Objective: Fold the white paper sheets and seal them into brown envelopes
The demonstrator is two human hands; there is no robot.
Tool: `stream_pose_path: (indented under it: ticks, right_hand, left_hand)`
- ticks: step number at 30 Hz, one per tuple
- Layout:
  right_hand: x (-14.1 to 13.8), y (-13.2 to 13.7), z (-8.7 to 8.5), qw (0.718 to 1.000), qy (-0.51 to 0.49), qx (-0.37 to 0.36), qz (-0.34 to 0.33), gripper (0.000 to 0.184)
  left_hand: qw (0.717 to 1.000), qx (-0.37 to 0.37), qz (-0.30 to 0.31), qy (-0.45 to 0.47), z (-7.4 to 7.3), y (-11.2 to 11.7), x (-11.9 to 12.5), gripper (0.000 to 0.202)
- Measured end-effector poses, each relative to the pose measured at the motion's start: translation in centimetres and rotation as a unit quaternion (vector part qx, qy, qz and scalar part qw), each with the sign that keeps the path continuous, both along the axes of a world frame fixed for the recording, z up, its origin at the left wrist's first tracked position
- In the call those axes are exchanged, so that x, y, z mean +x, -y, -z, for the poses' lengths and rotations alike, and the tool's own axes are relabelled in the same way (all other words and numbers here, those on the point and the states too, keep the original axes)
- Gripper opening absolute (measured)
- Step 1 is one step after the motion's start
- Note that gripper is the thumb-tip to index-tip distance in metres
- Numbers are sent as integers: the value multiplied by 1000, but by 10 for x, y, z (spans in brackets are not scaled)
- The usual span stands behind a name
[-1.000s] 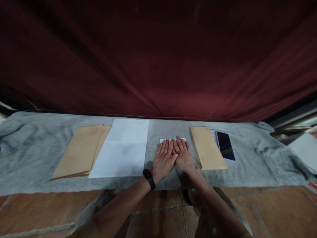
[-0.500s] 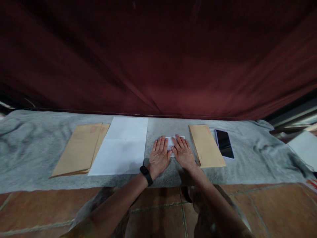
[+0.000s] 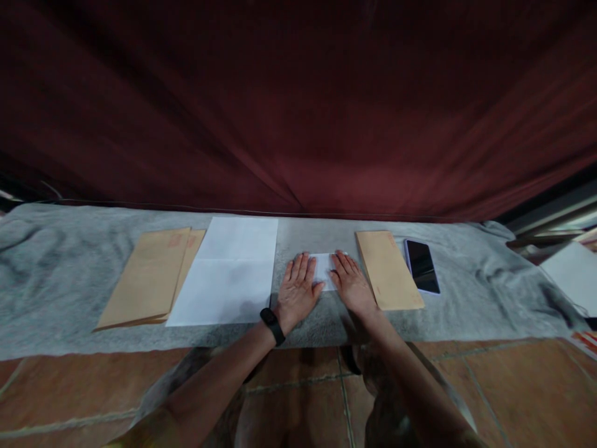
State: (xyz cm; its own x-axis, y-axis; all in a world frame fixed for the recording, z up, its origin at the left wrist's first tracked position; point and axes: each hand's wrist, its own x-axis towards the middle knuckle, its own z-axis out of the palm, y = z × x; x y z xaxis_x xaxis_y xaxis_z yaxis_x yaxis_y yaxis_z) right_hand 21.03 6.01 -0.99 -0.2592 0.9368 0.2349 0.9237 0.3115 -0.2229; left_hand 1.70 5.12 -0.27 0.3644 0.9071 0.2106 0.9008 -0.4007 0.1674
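A small folded white paper (image 3: 324, 272) lies on the grey cloth, partly covered by both hands. My left hand (image 3: 297, 289) rests flat on its left end, fingers stretched forward and thumb pointing right. On the right end lies my right hand (image 3: 352, 283), also flat with its fingers out. The middle of the paper shows between them. Left of my left hand, a large white sheet (image 3: 228, 274) with a crease across it lies open. Just right of my right hand sits a stack of brown envelopes (image 3: 388, 270).
More brown envelopes (image 3: 144, 277) lie at the left, partly under the white sheet's edge. A phone (image 3: 422, 266) with a purple case is beside the right stack. Grey cloth (image 3: 485, 280) covers the surface; a dark red curtain (image 3: 298, 124) hangs behind it.
My hands have moved apart, the right one shifting right, so more of the small folded paper shows between them. The other things stay in place.
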Motion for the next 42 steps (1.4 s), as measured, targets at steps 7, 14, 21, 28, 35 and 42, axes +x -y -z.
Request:
stream_pose_path:
  ticks: [7,14,21,28,35,42]
  right_hand:
    - [5,7,-1,1000,22,7,-2,58]
    - [1,16,-7,1000,15,14,3,69]
    - [-29,43,-17,994,-45,-9,-104,48]
    - [-18,58,-13,996,-4,-12,-84,54]
    - [-3,65,-11,997,2,-2,-73,58]
    - [6,71,-6,998,-11,10,-60,63]
  left_hand:
    - [1000,2,-10,-4,-7,1,-3,65]
    - [1000,6,-12,-5,-7,2,-3,65]
    - [1000,-4,5,-24,-8,0,-8,61]
    - [1000,19,-1,-22,-4,-2,-17,58]
    - [999,16,-6,-40,-5,-4,-26,59]
    - [998,-7,-16,-57,-9,-5,-27,59]
